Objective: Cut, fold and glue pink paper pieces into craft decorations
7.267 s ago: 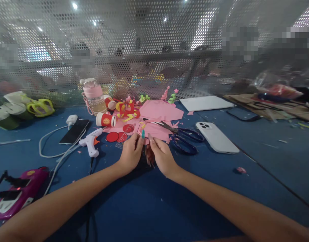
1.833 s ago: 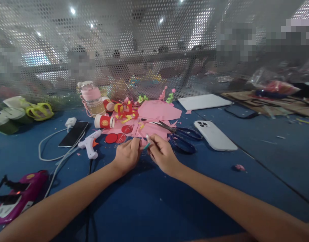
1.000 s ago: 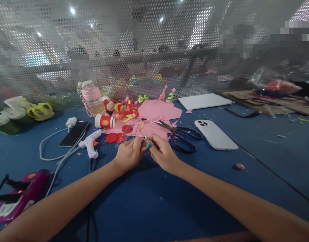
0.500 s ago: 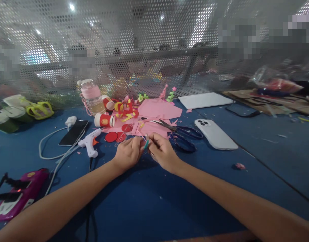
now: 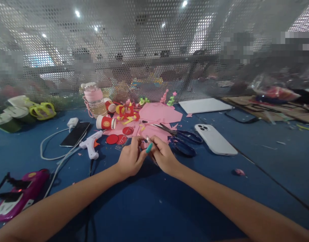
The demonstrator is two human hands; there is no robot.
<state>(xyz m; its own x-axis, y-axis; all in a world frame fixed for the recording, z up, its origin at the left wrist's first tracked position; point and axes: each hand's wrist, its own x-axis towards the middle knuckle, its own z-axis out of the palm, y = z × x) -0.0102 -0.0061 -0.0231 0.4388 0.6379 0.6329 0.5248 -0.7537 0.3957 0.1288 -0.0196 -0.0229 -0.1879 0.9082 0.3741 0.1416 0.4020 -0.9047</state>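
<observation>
My left hand point(image 5: 131, 157) and my right hand point(image 5: 165, 156) meet at the middle of the blue table, both closed with fingertips pinched together. Between them shows a little pink paper point(image 5: 143, 145), mostly covered by the fingers. A long teal nail is on my left thumb, which lies across the pinch. Just beyond the hands are pink paper sheets point(image 5: 157, 132), with scissors point(image 5: 181, 136) lying partly open on them, blue handles toward my right hand. Red paper discs point(image 5: 112, 139) lie ahead of my left hand.
Left of my hands lie a white glue gun point(image 5: 91, 144), a black phone point(image 5: 76, 133) with a white cable, and a purple device point(image 5: 20, 193). A bottle point(image 5: 94, 101) and a red paper cup point(image 5: 105, 122) are behind. A white phone point(image 5: 215, 139) lies right, before a perforated screen point(image 5: 149, 40).
My left thumb has lifted and swung over toward the right hand, its teal nail now showing in full. The hands stay together; the view has tilted slightly up.
</observation>
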